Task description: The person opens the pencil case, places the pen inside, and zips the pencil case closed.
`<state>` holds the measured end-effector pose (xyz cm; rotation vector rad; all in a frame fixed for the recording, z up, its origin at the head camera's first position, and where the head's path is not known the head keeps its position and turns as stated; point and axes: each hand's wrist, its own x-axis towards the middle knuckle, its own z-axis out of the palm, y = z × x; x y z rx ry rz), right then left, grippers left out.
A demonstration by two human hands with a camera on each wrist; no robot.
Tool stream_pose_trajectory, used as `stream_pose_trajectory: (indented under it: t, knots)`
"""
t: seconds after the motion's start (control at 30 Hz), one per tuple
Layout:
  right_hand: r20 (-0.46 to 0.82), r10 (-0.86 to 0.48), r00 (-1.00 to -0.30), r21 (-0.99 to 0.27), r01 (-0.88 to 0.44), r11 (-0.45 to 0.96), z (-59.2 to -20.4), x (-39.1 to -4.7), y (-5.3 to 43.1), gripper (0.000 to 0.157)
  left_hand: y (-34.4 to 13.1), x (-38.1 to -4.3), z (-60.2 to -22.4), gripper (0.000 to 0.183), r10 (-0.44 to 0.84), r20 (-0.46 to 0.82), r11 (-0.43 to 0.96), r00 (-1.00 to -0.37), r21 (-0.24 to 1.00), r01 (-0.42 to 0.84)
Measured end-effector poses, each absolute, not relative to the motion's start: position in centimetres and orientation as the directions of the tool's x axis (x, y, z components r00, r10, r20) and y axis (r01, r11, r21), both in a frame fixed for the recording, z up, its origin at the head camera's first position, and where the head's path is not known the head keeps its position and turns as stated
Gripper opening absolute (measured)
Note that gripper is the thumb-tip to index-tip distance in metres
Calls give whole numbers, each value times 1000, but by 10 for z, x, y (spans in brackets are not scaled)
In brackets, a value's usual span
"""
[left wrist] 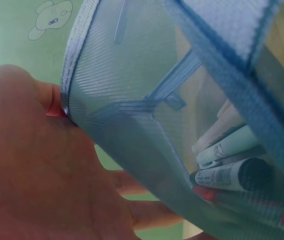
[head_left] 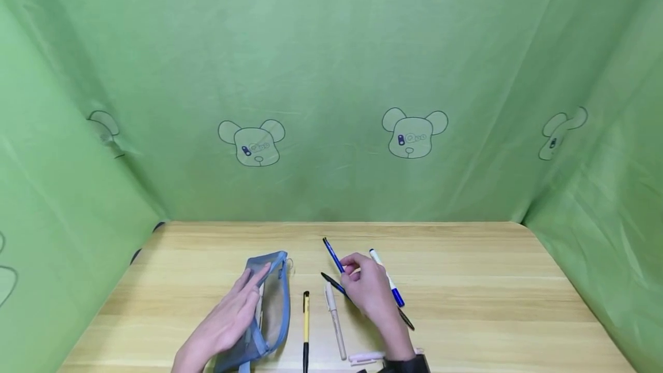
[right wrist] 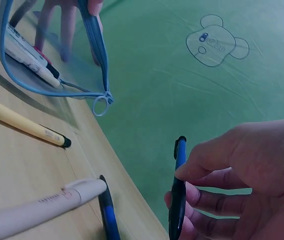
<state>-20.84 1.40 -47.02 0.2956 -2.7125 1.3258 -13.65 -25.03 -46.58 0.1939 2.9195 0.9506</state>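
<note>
My left hand (head_left: 230,315) holds a blue mesh pencil case (head_left: 286,309) by its edge, thumb at the zipped rim and fingers spread along the side. The case's mouth gapes, and several pens and markers (left wrist: 224,175) lie inside it. Between thumb and fingers, my right hand (head_left: 369,289) pinches a blue pen (head_left: 332,253) with a black end. Beneath that hand lies another blue and black pen (head_left: 334,282), its middle hidden in the head view. The case's zip pull ring (right wrist: 100,106) hangs at its corner.
On the wooden table (head_left: 481,292), a yellow and black pen (head_left: 306,321) and a beige pen (head_left: 336,327) lie between the hands. A white marker with a blue cap (head_left: 397,297) lies right of the right hand, a pale lilac pen (head_left: 365,357) near the front. Green cloth (head_left: 331,189) stands behind.
</note>
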Motion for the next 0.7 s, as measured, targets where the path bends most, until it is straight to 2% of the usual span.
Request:
stream_pose_trajectory:
  t: [0.47,0.7]
  knots:
    - [59,-196,-979,-793,-166,586,-466,-199,3,24,-250,-137,-466,50,143,-23,803,-989,587,103]
    - [31,-279,-960,-806,-189,560,-463,-197,3,25,-250,-138,-466,50,139,-25,803,-990,588,98]
